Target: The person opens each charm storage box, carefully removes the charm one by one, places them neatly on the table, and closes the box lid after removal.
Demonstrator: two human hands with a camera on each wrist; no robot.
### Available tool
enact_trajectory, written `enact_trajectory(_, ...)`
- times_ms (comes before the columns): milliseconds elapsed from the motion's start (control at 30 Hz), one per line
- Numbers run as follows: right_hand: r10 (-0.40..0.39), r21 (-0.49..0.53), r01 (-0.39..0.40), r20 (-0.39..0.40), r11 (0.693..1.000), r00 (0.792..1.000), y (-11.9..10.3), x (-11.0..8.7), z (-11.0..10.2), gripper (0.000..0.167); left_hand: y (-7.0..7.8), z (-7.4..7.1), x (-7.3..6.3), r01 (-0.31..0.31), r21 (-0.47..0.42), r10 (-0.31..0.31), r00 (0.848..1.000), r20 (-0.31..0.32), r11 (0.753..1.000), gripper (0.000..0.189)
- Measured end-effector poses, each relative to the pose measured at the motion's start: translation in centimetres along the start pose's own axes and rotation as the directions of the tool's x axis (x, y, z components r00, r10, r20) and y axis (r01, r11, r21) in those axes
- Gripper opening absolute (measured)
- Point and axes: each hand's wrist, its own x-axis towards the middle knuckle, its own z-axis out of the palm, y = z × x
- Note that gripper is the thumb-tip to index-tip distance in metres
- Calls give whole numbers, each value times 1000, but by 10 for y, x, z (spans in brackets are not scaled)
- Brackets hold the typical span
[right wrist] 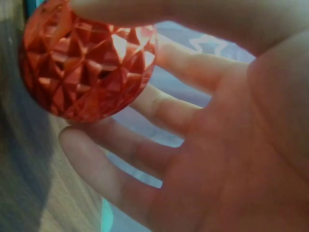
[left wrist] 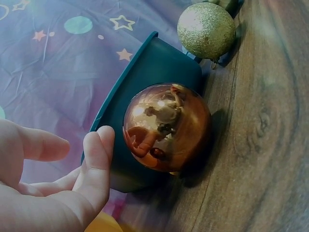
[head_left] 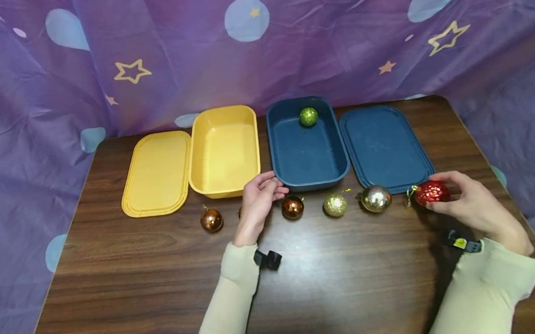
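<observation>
At the right, my right hand [head_left: 483,207] holds a red faceted bauble [head_left: 431,192] between thumb and fingers; its facets fill a corner of the right wrist view. My left hand [head_left: 261,195] hovers with loosely bent fingers by the near left corner of the blue box [head_left: 312,183], nothing in its grip. Close to its fingertips lies a shiny copper bauble [left wrist: 166,128]. A gold glitter bauble [head_left: 335,204] and a silver bauble [head_left: 375,199] continue the row rightward. Another copper bauble [head_left: 211,220] lies left, and one more is mostly hidden behind my left hand.
Inside the blue box sits a green glitter bauble [head_left: 308,117]. A yellow box [head_left: 224,154] stands to its left, with a yellow lid [head_left: 158,173] beyond. The blue lid [head_left: 385,147] lies right of the blue box. A purple patterned cloth [head_left: 186,49] hangs behind the table.
</observation>
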Motion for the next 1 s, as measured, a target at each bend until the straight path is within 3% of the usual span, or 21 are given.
enact_trajectory(767,42,-34,-40,84,999,996,-8,4,7,57,-1,1,0,-15,-14,15,1000,1,1000,37)
enact_trajectory(1000,64,-100,-54,102,993,993,-11,7,4,61,-1,1,1,-25,-19,25,1000,2,1000,38)
